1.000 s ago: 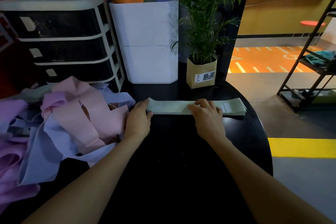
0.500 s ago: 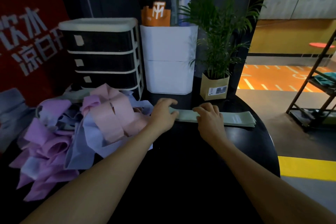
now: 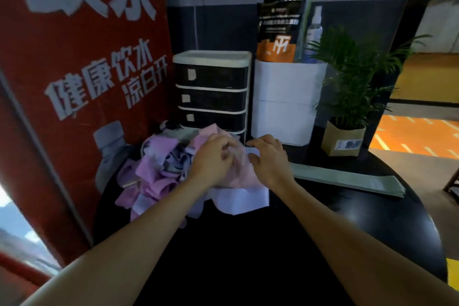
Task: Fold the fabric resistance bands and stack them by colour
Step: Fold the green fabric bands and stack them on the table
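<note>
A loose pile of fabric bands [image 3: 159,171] in purple, lavender and pink lies at the back left of the round black table [image 3: 335,218]. On top of it is a pink band [image 3: 242,175]. My left hand [image 3: 212,158] curls its fingers into the pink band's left part, blurred by motion. My right hand [image 3: 269,159] rests on the band's right edge with fingers apart. A pale lavender band [image 3: 244,200] spreads out below both hands. To the right, the folded green bands [image 3: 347,177] lie flat in a long stack, apart from both hands.
Behind the pile stands a black drawer unit [image 3: 211,97], then a white bin [image 3: 285,104] and a potted plant [image 3: 345,141]. A red banner [image 3: 74,82] walls off the left. The table's curved edge runs down the right side.
Both hands have left the green stack and moved left onto the pile. The view has swung left and up, and the green stack now lies to the right of the hands.
</note>
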Available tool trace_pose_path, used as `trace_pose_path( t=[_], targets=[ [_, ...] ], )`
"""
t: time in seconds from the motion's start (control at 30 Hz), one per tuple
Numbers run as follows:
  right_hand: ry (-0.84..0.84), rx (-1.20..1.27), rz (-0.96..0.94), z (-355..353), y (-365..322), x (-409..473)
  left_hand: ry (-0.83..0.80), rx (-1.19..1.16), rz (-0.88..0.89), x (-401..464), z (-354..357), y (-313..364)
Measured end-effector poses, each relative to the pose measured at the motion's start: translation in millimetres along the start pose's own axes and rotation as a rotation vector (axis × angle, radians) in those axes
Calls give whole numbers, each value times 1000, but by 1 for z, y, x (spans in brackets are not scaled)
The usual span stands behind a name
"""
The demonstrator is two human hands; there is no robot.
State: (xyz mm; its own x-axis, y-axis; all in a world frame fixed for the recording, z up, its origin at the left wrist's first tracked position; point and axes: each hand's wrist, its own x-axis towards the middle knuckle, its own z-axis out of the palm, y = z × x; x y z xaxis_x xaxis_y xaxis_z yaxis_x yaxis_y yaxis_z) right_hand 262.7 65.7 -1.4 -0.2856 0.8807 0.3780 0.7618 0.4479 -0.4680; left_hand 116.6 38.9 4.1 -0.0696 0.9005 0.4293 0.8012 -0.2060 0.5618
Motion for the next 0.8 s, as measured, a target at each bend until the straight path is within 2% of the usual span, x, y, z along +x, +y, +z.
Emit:
trace_pose_path(
  t=[0.23, 0.5, 0.7, 0.8],
  targets=[
    [-46, 42, -103, 27, -55, 35, 102, 95, -68, 4, -57, -64],
    [-126, 19, -148, 52, -69, 89, 109, 166, -121, 41, -65, -113],
    [-275, -56, -127, 75, -49, 115, -36, 243, -153, 78, -49, -134],
    [-290, -29, -84, 82, -37, 118, -122, 390, -196, 86, -38, -144]
  ],
)
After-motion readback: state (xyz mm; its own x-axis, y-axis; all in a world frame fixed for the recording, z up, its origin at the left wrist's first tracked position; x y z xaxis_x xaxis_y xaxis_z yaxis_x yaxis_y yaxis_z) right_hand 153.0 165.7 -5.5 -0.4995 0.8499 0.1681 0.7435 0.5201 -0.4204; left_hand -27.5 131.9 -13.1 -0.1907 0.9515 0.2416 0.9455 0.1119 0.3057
